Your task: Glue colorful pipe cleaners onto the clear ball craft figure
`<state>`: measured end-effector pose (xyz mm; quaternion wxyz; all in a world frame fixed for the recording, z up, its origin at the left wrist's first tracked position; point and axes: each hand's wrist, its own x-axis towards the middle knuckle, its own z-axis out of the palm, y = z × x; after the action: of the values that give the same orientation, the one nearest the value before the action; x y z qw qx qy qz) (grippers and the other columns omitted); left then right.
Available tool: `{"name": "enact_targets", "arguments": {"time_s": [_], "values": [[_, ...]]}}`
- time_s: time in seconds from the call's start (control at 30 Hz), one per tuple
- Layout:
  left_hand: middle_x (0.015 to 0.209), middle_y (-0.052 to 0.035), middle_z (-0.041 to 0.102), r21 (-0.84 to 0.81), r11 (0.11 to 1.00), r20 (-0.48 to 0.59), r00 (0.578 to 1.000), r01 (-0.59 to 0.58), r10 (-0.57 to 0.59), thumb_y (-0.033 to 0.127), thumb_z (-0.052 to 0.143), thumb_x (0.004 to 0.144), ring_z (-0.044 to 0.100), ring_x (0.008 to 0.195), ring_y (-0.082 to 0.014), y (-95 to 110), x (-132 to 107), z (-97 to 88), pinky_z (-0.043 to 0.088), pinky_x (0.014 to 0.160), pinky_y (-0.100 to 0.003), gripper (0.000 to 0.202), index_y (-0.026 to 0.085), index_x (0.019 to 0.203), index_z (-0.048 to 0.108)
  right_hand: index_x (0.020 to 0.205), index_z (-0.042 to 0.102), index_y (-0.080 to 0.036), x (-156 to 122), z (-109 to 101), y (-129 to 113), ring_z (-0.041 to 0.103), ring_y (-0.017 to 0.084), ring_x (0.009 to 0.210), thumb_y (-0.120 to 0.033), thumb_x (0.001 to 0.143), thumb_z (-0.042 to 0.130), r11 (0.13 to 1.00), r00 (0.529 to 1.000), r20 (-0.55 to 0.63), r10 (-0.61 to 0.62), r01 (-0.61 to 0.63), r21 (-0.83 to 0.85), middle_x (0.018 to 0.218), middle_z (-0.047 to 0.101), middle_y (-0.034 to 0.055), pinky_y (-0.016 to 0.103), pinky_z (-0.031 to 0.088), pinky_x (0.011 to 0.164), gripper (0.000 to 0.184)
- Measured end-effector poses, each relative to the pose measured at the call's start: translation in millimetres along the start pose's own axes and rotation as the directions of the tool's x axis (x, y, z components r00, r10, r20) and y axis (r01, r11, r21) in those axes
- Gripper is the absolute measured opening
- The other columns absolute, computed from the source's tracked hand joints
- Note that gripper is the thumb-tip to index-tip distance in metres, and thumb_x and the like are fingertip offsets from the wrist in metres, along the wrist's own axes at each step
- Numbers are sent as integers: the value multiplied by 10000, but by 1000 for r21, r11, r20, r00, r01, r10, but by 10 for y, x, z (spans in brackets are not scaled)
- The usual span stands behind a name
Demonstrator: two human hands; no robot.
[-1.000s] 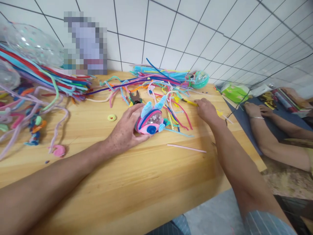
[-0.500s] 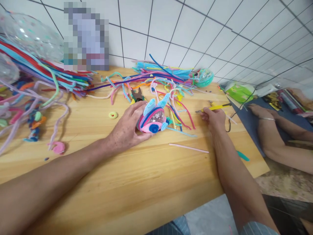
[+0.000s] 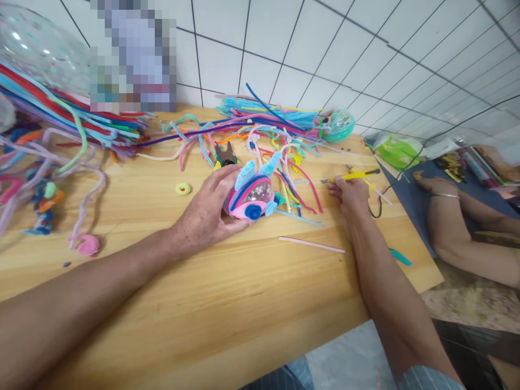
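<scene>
My left hand (image 3: 207,214) is wrapped round a small craft figure (image 3: 251,196) resting on the wooden table (image 3: 227,303). The figure is a clear ball wound in pink and blue pipe cleaners, with two light blue ears and a blue round nose. My right hand (image 3: 351,196) is closed on a slim yellow-handled tool (image 3: 352,176) and holds it level just above the table, to the right of the figure. A straight pale pink pipe cleaner (image 3: 312,245) lies between my forearms.
Loose coloured pipe cleaners (image 3: 260,135) are heaped behind the figure, with a larger bundle (image 3: 69,124) at the left. A small yellow ring (image 3: 183,188) and a pink coil (image 3: 87,245) lie on the table. Another person's arms (image 3: 455,216) rest at the right.
My right hand took the yellow tool from the pile of pipe cleaners and drew it back toward me. My left hand has stayed on the figure.
</scene>
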<state>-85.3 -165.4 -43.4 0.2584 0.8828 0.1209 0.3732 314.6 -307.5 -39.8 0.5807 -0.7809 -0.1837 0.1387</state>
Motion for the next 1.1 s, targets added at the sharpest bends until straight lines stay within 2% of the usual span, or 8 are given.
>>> {"name": "enact_targets", "arguments": {"time_s": [0.3, 0.47, 0.67, 0.87, 1.1], "values": [[1671, -176, 551, -1, 1000, -11, 1000, -8, 8, 388, 818, 956, 554, 1582, -386, 0, 4, -3, 551, 1280, -610, 813, 290, 1658, 420, 739, 696, -203, 62, -1, 51, 700, 140, 545, -236, 812, 901, 999, 999, 42, -27, 28, -22, 595, 715, 1, 193, 581, 480, 220], [1653, -195, 547, 31, 999, -30, 999, -39, 40, 388, 808, 968, 564, 1560, -392, -3, 5, 6, 558, 1254, -633, 827, 257, 1669, 389, 730, 719, -189, 37, 6, 50, 683, 135, 526, -227, 808, 879, 999, 998, 42, -52, 52, -11, 587, 707, 5, 198, 573, 483, 182], [1662, -205, 530, 32, 999, -16, 999, -40, 40, 339, 798, 966, 538, 1580, -373, 22, 10, 8, 540, 1275, -612, 834, 255, 1671, 361, 834, 697, -214, 27, -50, -21, 726, 143, 596, -341, 847, 877, 994, 994, 10, -106, 106, 20, 732, 764, 6, 202, 584, 478, 221], [1643, -231, 532, 60, 997, -24, 999, -41, 42, 320, 810, 951, 545, 1557, -380, 51, 25, 22, 539, 1263, -612, 837, 209, 1649, 361, 886, 667, -235, 24, -77, -31, 707, 142, 588, -424, 780, 898, 983, 983, -15, -185, 185, -8, 778, 772, -2, 206, 548, 438, 317], [1622, -245, 536, 55, 996, -38, 997, -70, 72, 314, 833, 938, 543, 1548, -376, 29, 22, 29, 540, 1263, -590, 847, 179, 1646, 387, 947, 715, -229, -170, -43, 89, 769, 229, 706, -467, 748, 901, 949, 954, 5, -299, 298, -99, 789, 769, 28, 342, 654, 581, 362]]}}
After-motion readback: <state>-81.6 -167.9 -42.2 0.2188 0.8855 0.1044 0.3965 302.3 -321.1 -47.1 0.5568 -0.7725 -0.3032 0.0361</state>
